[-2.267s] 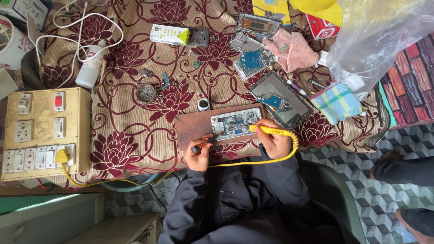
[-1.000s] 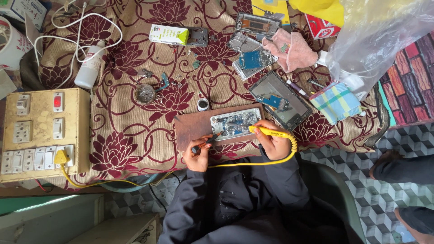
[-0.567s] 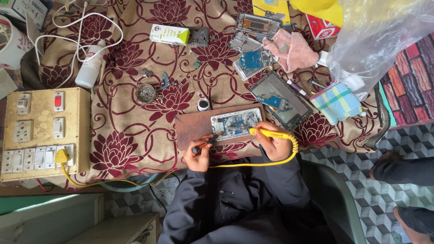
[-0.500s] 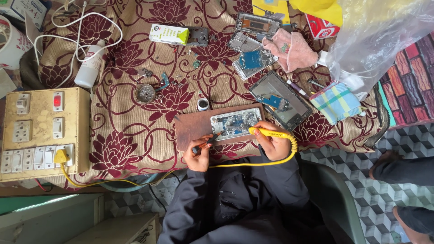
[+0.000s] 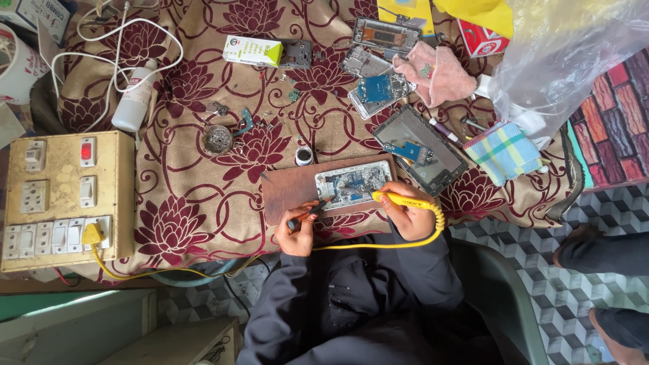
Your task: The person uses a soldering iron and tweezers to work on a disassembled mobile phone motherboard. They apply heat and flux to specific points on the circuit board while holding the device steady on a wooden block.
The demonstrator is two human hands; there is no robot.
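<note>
Opened silver phone with bare circuit board (image 5: pixel 353 184) sits mid-frame on a brown wooden slab (image 5: pixel 287 194). Right hand (image 5: pixel 410 215) grips the yellow-handled soldering iron (image 5: pixel 400 200), left hand (image 5: pixel 297 232) pinches dark tweezers (image 5: pixel 307 213). I'd brace both wrists and touch briefly.

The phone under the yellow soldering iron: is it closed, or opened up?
Opened up. The phone lies flat on the brown board, its circuit board exposed.
</note>
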